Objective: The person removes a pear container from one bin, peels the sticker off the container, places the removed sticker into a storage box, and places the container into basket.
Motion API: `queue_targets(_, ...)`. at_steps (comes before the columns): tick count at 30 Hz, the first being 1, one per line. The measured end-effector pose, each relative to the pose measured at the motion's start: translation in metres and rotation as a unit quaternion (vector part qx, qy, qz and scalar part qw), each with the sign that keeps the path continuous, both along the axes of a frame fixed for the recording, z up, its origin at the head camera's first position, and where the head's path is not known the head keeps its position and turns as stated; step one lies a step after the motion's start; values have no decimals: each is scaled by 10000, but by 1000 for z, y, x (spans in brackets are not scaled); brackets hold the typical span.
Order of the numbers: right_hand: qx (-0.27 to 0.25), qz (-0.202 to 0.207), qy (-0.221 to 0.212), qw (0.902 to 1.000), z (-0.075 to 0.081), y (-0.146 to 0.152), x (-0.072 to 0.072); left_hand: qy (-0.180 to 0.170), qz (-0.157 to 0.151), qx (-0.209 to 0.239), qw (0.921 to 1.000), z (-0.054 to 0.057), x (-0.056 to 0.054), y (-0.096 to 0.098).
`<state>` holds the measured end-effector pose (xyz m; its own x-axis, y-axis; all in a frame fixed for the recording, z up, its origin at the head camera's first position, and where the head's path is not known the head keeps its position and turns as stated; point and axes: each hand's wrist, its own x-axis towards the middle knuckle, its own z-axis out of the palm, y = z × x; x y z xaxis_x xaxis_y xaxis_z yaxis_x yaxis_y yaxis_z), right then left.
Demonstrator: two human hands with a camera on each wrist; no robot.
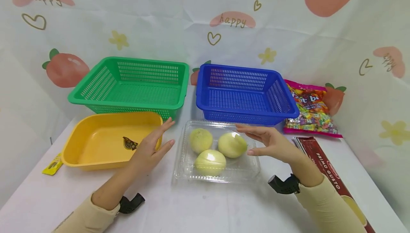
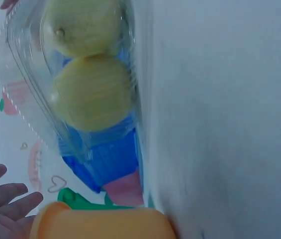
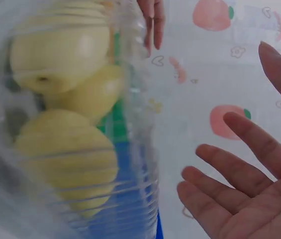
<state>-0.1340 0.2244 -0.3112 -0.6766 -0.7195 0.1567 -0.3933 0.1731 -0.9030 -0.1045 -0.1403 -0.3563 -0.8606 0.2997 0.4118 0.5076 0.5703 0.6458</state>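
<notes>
A clear plastic clamshell box (image 1: 221, 180) sits lidded at the middle of the table, with three pale yellow-green round fruits (image 1: 210, 162) inside. My left hand (image 1: 148, 153) hovers off the box's left side, beside the yellow basin, its fingers extended and holding nothing. On the other side, my right hand (image 1: 272, 143) hangs at the box's right edge, fingers spread and holding nothing. Both wrist views show the box close by, with the left hand (image 2: 6, 206) and right hand (image 3: 249, 194) apart from it.
Behind stand a green basket (image 1: 128, 103) and a blue basket (image 1: 246, 115). The yellow basin (image 1: 93, 147) at left holds a small dark packet (image 1: 130, 143), with a yellow sachet (image 1: 52, 164) beside it. A candy bag (image 1: 312, 112) and a long red-brown pack (image 1: 333, 179) lie at right.
</notes>
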Motion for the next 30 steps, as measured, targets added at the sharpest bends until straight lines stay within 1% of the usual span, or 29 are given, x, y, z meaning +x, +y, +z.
queue_targets(3,75,1,438,9990,-6,7,6,-5,-213,-58,9998,-1,5,5)
queue_targets(7,246,204,970,9948,-17,16,13,-134,-551,-164,9983,-4,11,11)
queue_targets(11,311,235,1144,9927,-32,21,19,-344,-811,-203,9959,-6,15,14)
queue_targets(14,358,160,1229,9916,-40,23,22,-480,-975,-233,9938,-6,17,14)
queue_targets(16,371,103,1262,9913,-45,24,23,-656,-1059,-258,9919,-6,18,14)
queue_targets(18,389,47,1289,9909,-50,25,25,-833,-1089,-298,9901,-7,18,14)
queue_targets(21,405,-58,1248,9913,-57,25,27,-1039,-1016,-426,9885,-9,19,16)
queue_targets(24,506,-224,1199,9912,-62,24,29,-1090,-929,-564,9881,-13,19,17)
queue_targets(30,641,-668,1062,9900,-66,21,33,-1252,-868,-634,9863,-20,20,20)
